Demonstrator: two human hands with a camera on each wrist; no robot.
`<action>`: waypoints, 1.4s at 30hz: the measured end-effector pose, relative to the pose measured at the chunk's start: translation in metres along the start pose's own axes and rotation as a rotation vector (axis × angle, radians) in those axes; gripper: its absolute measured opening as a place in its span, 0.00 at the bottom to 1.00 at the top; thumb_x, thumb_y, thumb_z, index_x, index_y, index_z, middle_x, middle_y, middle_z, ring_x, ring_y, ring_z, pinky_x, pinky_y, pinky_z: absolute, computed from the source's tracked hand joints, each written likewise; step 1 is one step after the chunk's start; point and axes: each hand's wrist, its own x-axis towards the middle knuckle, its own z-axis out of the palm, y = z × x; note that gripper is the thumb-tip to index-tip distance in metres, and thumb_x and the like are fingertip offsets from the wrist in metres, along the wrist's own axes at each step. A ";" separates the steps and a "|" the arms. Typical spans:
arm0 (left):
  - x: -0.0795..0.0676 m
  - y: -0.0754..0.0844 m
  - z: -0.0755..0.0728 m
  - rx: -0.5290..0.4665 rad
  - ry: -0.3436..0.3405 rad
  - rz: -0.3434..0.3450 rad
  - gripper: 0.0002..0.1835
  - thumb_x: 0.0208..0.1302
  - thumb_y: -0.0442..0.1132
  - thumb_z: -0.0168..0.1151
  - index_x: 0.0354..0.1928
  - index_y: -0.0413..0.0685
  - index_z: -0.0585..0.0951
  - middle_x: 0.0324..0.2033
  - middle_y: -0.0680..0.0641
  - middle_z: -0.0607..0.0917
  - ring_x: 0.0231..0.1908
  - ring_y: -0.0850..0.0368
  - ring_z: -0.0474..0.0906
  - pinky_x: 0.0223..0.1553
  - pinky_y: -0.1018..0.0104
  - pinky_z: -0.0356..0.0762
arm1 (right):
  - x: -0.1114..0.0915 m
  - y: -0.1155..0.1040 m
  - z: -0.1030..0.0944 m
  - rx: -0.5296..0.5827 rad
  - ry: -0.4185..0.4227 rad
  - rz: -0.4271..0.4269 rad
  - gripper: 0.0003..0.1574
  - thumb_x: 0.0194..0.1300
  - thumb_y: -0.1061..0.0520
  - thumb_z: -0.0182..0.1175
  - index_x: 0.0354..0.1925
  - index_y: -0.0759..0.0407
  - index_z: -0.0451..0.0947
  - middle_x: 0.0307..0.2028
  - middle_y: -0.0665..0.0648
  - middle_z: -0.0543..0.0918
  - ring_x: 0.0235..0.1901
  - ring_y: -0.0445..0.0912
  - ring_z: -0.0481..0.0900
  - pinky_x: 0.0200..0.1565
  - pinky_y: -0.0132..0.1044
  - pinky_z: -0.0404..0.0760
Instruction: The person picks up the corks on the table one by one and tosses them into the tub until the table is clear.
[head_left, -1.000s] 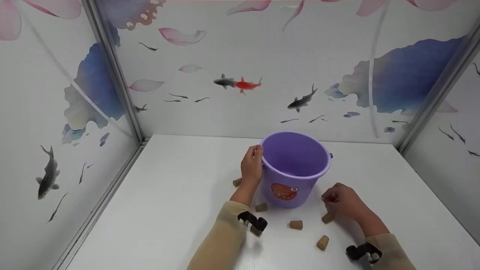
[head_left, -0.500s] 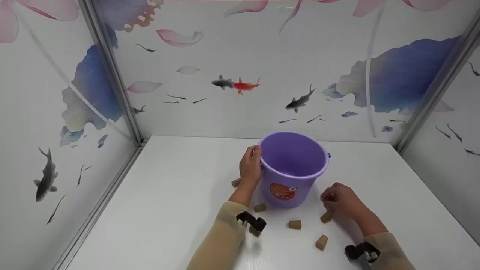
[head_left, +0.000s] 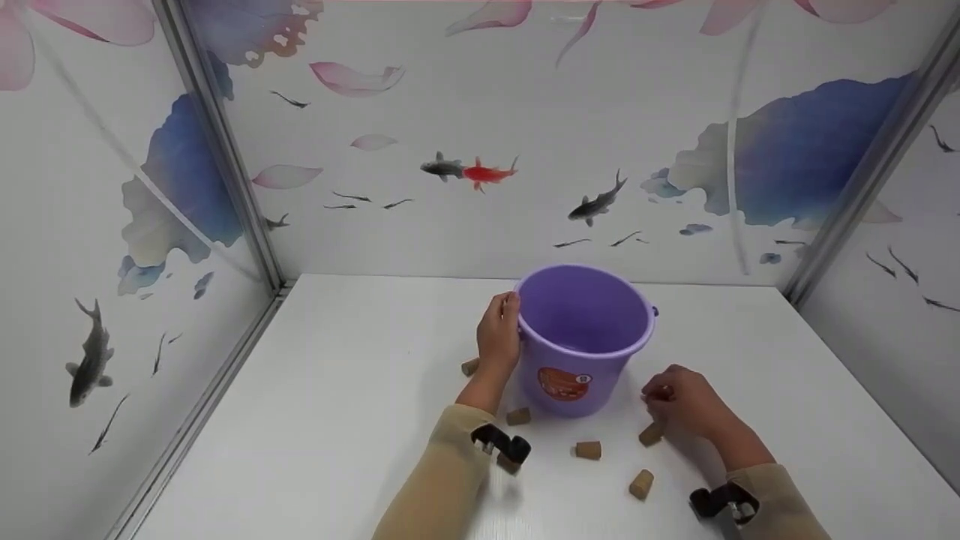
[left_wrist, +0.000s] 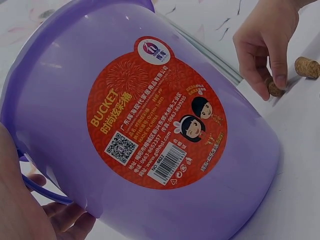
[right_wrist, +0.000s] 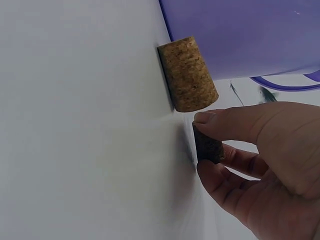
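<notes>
A purple plastic bucket (head_left: 613,373) with a round red label stands upright on the white table. My left hand (head_left: 499,334) holds its left side by the rim; in the left wrist view the fingertips (left_wrist: 75,222) press on the wall beside the purple handle (left_wrist: 45,192). To the right of the bucket, low at the table, is my right hand (head_left: 681,401). Its thumb and fingers pinch a small tapered cork stopper (right_wrist: 207,144), mostly hidden in the head view. Another cork stopper (head_left: 652,433) lies just in front of that hand.
Several more cork stoppers lie scattered: one in front of the bucket (head_left: 589,450), one nearer the front (head_left: 641,484), others around the left forearm (head_left: 518,416). White panels with printed fish (head_left: 487,174) enclose the table at the back and sides.
</notes>
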 end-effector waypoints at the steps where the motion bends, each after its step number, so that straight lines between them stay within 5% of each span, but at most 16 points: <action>1: 0.000 0.000 0.000 0.000 0.001 -0.002 0.26 0.83 0.57 0.46 0.63 0.48 0.82 0.61 0.43 0.87 0.64 0.44 0.81 0.65 0.44 0.78 | 0.000 0.000 -0.001 0.000 0.004 -0.003 0.07 0.66 0.64 0.70 0.41 0.57 0.91 0.39 0.54 0.83 0.40 0.45 0.78 0.43 0.38 0.80; 29: 0.001 -0.002 -0.001 0.032 0.013 0.012 0.26 0.83 0.57 0.45 0.63 0.48 0.82 0.62 0.43 0.86 0.66 0.42 0.80 0.68 0.42 0.76 | -0.004 -0.032 -0.036 0.057 0.116 0.010 0.11 0.70 0.64 0.68 0.49 0.65 0.89 0.43 0.61 0.84 0.45 0.55 0.87 0.41 0.33 0.84; 42: 0.000 0.000 0.002 -0.004 0.011 -0.007 0.25 0.83 0.56 0.47 0.62 0.48 0.83 0.62 0.43 0.87 0.65 0.44 0.81 0.66 0.43 0.78 | -0.005 -0.035 -0.048 0.058 0.184 0.031 0.10 0.70 0.63 0.69 0.49 0.64 0.89 0.44 0.63 0.84 0.47 0.58 0.88 0.45 0.43 0.88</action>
